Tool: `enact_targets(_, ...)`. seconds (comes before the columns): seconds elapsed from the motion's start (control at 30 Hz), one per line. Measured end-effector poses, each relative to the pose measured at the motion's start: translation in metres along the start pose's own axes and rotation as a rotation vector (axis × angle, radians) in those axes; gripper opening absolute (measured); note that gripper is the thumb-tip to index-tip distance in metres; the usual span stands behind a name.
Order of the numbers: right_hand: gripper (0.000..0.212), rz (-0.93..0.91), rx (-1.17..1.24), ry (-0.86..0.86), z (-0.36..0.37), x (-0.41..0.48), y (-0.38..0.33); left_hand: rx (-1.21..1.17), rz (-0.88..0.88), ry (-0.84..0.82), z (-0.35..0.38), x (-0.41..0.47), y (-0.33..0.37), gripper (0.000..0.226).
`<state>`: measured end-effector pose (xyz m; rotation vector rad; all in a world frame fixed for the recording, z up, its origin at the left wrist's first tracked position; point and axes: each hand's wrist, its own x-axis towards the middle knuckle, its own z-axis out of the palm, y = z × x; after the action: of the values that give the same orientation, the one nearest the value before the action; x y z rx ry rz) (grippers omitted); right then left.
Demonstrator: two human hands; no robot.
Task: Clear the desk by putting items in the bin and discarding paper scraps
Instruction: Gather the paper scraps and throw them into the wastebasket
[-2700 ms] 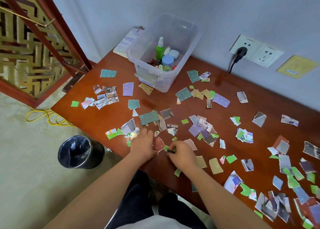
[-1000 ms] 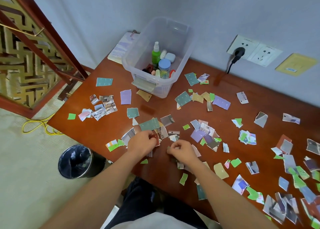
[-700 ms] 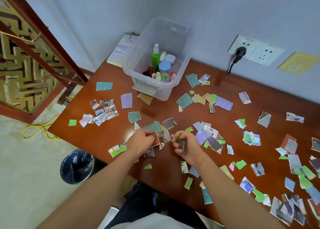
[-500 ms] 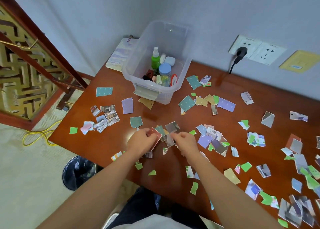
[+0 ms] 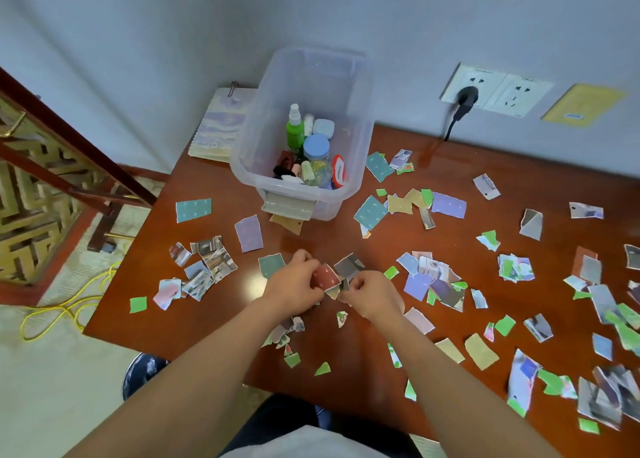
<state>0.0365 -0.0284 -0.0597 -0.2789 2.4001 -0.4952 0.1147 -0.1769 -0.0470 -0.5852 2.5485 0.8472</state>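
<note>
A dark waste can [image 5: 143, 374] shows on the floor under the tabletop's [image 5: 214, 319] near left edge. The clear bin [image 5: 360, 128] stands at the back by the wall, with bottles and jars inside. In front of it the left hand [image 5: 294, 284] has its fingers curled round a small stack [image 5: 327, 277] of scraps, a red-brown piece on top. The right hand [image 5: 372, 296] pinches the stack's right edge. Loose scraps [image 5: 446, 205] litter the tabletop, thickest at right.
</note>
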Motion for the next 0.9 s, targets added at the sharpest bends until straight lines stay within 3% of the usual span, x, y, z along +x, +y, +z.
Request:
enact_targets(0.2, 0.014, 0.204, 0.607, 0.038, -0.016, 0.009, -0.005, 0.160, 0.101, -0.075, -0.001, 0.011, 0.003, 0.039)
enact_targets(0.33, 0.013, 0.255, 0.817, -0.047, -0.028, 0.010, -0.006, 0.194, 0.102, -0.103, 0.000, 0.017, 0.005, 0.067)
enact_targets(0.4, 0.018, 0.264, 0.789, -0.052, -0.027, 0.013, -0.007, 0.218, 0.102, -0.115, 0.000, 0.020, 0.006, 0.071)
enact_targets(0.57, 0.023, 0.185, 0.636, 0.034, -0.018, 0.020, -0.009, 0.298, 0.086, -0.128, -0.002, 0.025, 0.010, 0.055)
enact_targets(0.9, 0.034, 0.065, 0.080, 0.121, -0.010, 0.017, -0.012, 0.300, 0.154, -0.093, -0.001, 0.028, 0.006, 0.050)
